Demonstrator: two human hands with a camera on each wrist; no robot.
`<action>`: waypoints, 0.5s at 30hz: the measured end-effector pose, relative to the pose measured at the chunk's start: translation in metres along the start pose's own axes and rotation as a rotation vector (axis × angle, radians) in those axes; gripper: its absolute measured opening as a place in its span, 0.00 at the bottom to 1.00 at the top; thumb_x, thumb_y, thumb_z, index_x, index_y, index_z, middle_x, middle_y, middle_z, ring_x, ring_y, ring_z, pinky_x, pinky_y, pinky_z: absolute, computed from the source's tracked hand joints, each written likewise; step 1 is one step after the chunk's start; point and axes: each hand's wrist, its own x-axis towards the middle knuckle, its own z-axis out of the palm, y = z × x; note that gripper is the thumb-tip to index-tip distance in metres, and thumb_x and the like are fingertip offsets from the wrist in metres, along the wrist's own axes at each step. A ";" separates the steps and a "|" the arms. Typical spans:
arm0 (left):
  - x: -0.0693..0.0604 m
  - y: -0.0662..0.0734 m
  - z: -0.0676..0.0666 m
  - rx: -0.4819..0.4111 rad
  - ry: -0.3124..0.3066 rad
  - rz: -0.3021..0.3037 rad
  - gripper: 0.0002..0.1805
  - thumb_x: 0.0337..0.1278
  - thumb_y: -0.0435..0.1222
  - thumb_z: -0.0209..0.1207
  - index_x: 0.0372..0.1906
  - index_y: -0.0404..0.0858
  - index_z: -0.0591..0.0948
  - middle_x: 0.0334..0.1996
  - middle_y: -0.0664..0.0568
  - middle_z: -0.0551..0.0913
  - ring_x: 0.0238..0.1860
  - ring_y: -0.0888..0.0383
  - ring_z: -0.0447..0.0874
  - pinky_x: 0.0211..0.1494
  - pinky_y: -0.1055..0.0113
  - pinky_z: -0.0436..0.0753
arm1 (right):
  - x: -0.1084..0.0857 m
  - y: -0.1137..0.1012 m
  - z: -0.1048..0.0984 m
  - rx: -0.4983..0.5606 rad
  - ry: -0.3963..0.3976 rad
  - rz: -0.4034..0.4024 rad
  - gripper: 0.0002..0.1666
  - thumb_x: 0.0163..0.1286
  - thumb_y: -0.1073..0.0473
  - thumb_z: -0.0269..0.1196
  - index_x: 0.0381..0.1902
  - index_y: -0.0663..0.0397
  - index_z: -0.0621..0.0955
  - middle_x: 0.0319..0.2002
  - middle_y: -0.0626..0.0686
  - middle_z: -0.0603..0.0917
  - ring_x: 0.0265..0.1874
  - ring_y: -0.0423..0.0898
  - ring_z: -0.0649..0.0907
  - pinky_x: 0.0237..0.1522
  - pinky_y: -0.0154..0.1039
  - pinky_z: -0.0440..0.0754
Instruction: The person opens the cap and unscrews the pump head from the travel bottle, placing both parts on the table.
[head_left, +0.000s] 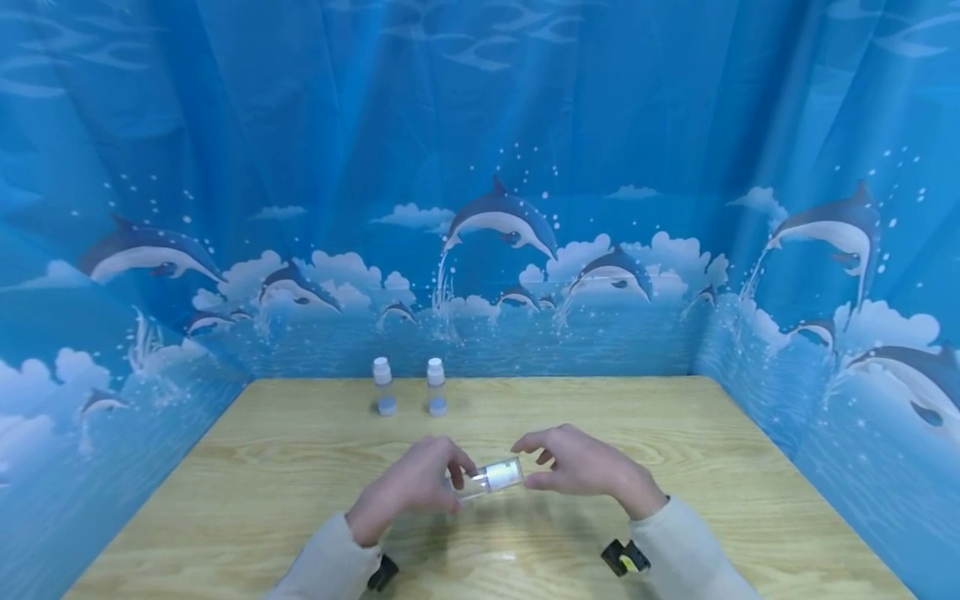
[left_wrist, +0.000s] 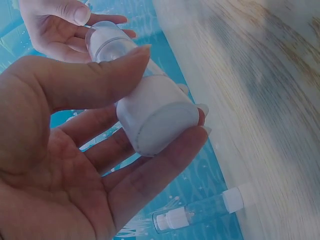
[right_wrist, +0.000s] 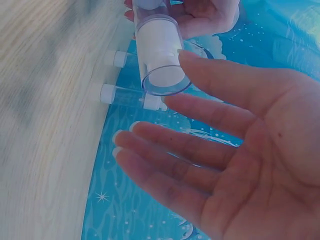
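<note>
My left hand (head_left: 420,482) grips a small clear pump bottle (head_left: 487,478) by its white base end, thumb on one side and fingers around the other. The bottle is tilted nearly level above the table, its clear cap over the white pump head (right_wrist: 161,45) pointing toward my right hand (head_left: 581,462). In the right wrist view, the thumb (right_wrist: 215,75) and index fingertip are close by the cap's rim; whether they touch it I cannot tell. The other right fingers stretch out loosely. The left wrist view shows the bottle's round white bottom (left_wrist: 167,127).
Two similar pump bottles stand upright side by side near the table's back edge, a left one (head_left: 384,387) and a right one (head_left: 437,387). The wood-grain table (head_left: 285,467) is bordered by a blue dolphin-print curtain (head_left: 360,208) at the back and sides.
</note>
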 end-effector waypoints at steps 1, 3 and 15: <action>0.000 0.000 0.000 0.004 0.001 0.003 0.26 0.35 0.25 0.77 0.49 0.39 0.89 0.33 0.53 0.89 0.32 0.62 0.82 0.36 0.67 0.84 | 0.000 0.000 0.000 -0.002 -0.001 -0.002 0.26 0.70 0.58 0.69 0.63 0.59 0.81 0.62 0.63 0.84 0.54 0.65 0.87 0.50 0.52 0.90; 0.000 0.000 0.001 0.005 0.002 0.004 0.26 0.35 0.25 0.76 0.49 0.39 0.89 0.32 0.53 0.89 0.32 0.62 0.82 0.36 0.67 0.84 | 0.001 0.000 0.000 -0.007 0.000 -0.006 0.25 0.70 0.58 0.69 0.63 0.58 0.81 0.62 0.62 0.84 0.54 0.64 0.87 0.49 0.51 0.90; -0.001 0.002 0.001 0.008 -0.002 0.018 0.25 0.36 0.25 0.75 0.49 0.38 0.89 0.33 0.52 0.89 0.31 0.62 0.81 0.34 0.69 0.83 | 0.004 0.003 0.005 -0.004 0.011 -0.049 0.25 0.68 0.60 0.70 0.62 0.59 0.81 0.60 0.61 0.85 0.50 0.58 0.89 0.47 0.38 0.90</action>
